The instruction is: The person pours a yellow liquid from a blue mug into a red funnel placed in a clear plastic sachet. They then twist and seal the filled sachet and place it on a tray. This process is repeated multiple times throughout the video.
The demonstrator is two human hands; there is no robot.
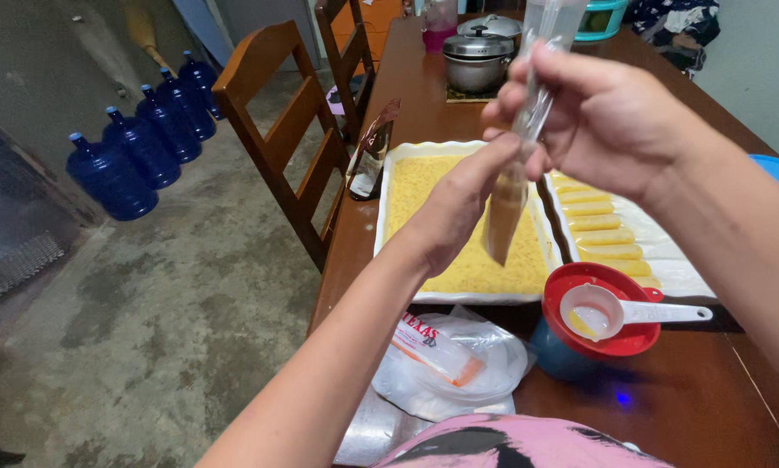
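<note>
We take the tray [407, 227] of yellow mix on the worktop [710, 390] as our mark. Far left of it, blue jugs [142, 143] stand in a row on the floor, and a chair [285, 139] sits between them and the tray. Just left of the tray a dark sachet [372, 152] stands upright. Over the tray our left hand [454, 208] pinches the lower part of a narrow clear bag [511, 195] half full of tan filling, fingers pressed together on it. Our right hand [602, 121] grips the bag's upper part, fingers curled tight around it. Beyond the tray stands a lidded pot [478, 59]. Near the tray's front edge lie plastic bags [454, 360]. Right of the tray, filled yellow tubes [602, 227] lie in a row, and a white scoop [619, 310] rests on a red lid [602, 342].
</note>
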